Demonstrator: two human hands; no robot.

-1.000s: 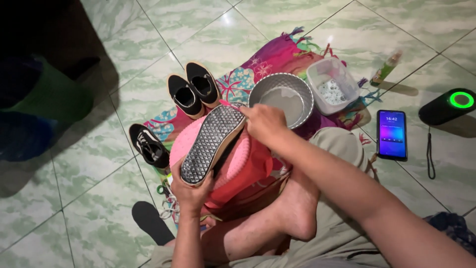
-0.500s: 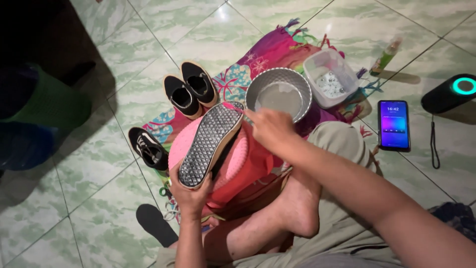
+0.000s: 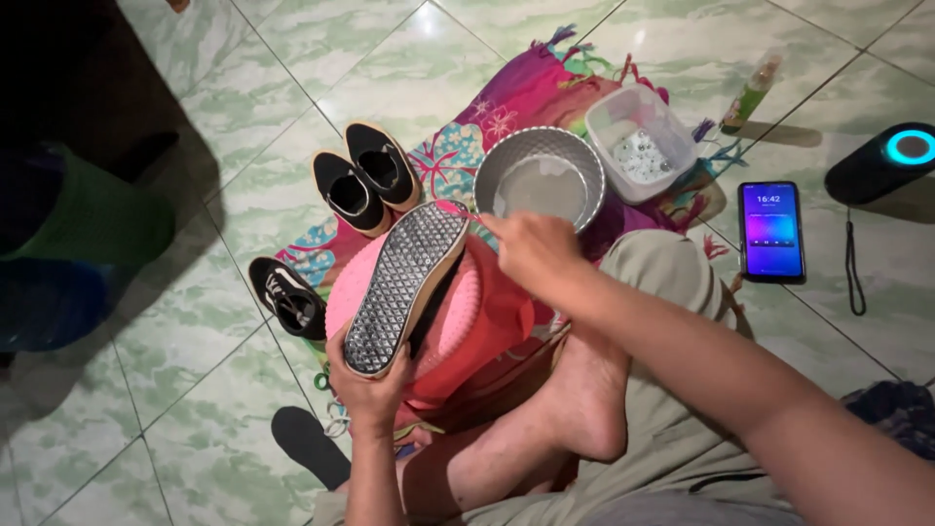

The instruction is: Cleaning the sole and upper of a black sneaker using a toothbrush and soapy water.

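My left hand grips the heel of a dark shoe held sole-up, its grey patterned sole facing me, over a pink basin. At the toe end of the shoe, my right hand is closed, close to the rim of a round metal bowl of water. What it holds I cannot make out. My bare foot rests beside the basin.
A pair of black shoes and a single black shoe lie on a colourful cloth. A clear plastic tub, a small bottle, a phone and a black speaker sit to the right. A dark sandal lies on the tiles.
My right hand has shifted slightly away from the shoe's toe toward the metal bowl. The shoe stays sole-up in my left hand.
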